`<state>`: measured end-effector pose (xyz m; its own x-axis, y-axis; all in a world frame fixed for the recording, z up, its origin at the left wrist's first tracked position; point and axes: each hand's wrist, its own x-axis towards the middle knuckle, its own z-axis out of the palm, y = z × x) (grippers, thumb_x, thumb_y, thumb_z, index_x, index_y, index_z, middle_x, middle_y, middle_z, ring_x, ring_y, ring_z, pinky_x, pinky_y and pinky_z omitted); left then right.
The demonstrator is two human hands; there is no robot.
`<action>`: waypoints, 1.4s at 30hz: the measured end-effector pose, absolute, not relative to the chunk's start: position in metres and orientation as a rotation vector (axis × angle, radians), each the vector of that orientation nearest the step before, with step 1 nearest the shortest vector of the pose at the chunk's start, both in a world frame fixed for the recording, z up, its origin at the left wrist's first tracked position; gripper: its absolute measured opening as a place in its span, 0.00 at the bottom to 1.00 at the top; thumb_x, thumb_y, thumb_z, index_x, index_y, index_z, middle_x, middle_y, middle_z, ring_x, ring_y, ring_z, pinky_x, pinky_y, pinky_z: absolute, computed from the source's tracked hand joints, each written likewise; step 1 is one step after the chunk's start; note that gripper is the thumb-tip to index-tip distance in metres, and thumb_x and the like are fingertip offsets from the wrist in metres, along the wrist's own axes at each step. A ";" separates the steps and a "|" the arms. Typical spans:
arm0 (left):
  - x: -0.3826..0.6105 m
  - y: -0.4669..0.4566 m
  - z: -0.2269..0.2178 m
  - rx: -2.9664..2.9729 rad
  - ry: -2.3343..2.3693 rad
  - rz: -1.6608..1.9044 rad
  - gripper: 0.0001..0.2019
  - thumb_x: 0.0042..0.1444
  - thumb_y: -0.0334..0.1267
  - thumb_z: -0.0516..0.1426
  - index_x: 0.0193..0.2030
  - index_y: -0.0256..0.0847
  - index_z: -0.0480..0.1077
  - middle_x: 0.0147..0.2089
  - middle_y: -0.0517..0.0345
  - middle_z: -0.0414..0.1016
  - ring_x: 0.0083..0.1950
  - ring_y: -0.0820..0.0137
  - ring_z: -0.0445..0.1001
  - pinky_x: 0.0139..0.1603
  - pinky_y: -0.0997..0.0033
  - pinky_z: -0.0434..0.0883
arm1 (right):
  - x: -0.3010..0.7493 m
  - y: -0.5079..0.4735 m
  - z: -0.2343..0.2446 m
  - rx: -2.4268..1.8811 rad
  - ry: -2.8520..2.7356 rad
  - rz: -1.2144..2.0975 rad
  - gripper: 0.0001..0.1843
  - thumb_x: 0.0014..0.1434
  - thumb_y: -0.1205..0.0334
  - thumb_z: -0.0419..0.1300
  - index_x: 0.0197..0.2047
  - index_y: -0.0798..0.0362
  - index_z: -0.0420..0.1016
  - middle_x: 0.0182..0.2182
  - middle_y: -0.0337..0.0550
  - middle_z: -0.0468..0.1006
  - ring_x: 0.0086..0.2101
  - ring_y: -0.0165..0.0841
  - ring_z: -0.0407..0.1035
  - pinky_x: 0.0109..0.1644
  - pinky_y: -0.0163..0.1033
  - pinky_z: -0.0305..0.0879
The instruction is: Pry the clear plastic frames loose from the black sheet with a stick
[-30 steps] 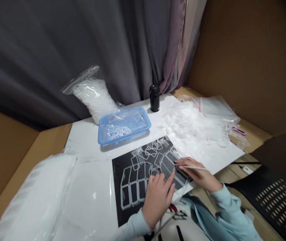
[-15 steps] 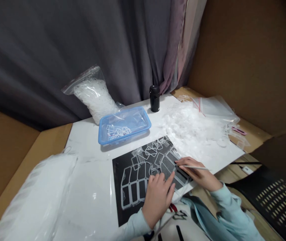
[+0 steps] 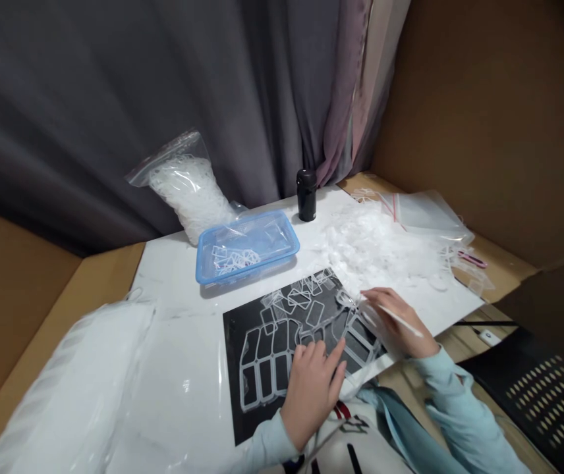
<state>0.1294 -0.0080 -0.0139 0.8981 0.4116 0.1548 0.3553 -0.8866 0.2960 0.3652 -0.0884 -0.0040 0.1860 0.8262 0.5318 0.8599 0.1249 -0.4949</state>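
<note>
A black mat (image 3: pixel 240 431) bears a translucent sheet of joined rectangular frames (image 3: pixel 265 359). My left hand (image 3: pixel 314 388) rests on the sheet near the mat's front edge, fingers stretched out and pressing on it. In my right hand (image 3: pixel 398 326) is a slim white pen-like stick (image 3: pixel 403 320), smeared by motion. Its fingertips are at the mat's right edge, beside a lifted, curling part of the frame strips (image 3: pixel 348 299); whether they also pinch that strip I cannot tell. Several loose rectangular rings (image 3: pixel 299 299) lie along the mat's far side.
A blue basket (image 3: pixel 203 273) holding small white frames stands beyond the mat, with a filled zip bag (image 3: pixel 190 191) behind it. Near a black bottle (image 3: pixel 306 197) spreads a white scrap pile (image 3: pixel 375 250). Pink-handled cutter (image 3: pixel 472 259) at right; plastic-wrapped stack (image 3: pixel 74 388) at left.
My right hand has moved up and away from the frame sheet, taking the stick with it. Part of the sheet's right side has shifted and curled upward. My left hand stays put.
</note>
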 end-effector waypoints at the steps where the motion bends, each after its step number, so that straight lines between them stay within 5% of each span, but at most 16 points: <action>1: 0.129 -0.008 -0.014 2.802 0.577 0.309 0.21 0.68 0.40 0.48 0.66 0.49 0.59 0.39 0.56 0.66 0.41 0.65 0.65 0.43 0.64 0.59 | 0.370 -0.089 -0.001 -1.702 -1.543 -0.143 0.15 0.69 0.64 0.48 0.55 0.50 0.70 0.45 0.50 0.75 0.48 0.39 0.69 0.50 0.44 0.70; 7: 0.130 -0.007 -0.014 2.805 0.568 0.320 0.21 0.68 0.40 0.48 0.67 0.50 0.58 0.40 0.56 0.67 0.42 0.65 0.65 0.43 0.64 0.59 | 0.378 -0.086 0.021 -1.765 -1.181 -0.417 0.12 0.68 0.62 0.52 0.51 0.51 0.72 0.44 0.50 0.76 0.46 0.39 0.71 0.52 0.44 0.67; 20: 0.130 -0.007 -0.016 2.782 0.570 0.312 0.21 0.68 0.41 0.47 0.67 0.50 0.58 0.40 0.56 0.66 0.42 0.65 0.65 0.43 0.63 0.58 | 0.356 -0.087 -0.004 -1.619 -1.512 0.648 0.15 0.68 0.53 0.52 0.46 0.52 0.75 0.47 0.48 0.75 0.49 0.38 0.69 0.56 0.45 0.67; 42: 0.131 -0.007 -0.015 2.767 0.585 0.294 0.21 0.68 0.41 0.47 0.67 0.51 0.58 0.40 0.56 0.66 0.42 0.65 0.65 0.44 0.63 0.59 | 0.347 -0.085 -0.004 -1.646 -1.605 0.622 0.16 0.70 0.54 0.49 0.47 0.51 0.74 0.41 0.47 0.75 0.43 0.35 0.71 0.48 0.41 0.69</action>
<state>0.1309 -0.0070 -0.0148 0.8962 0.4221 0.1366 0.3612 -0.8730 0.3277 0.3470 -0.0847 -0.0038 0.0995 0.9832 0.1530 0.6235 0.0582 -0.7797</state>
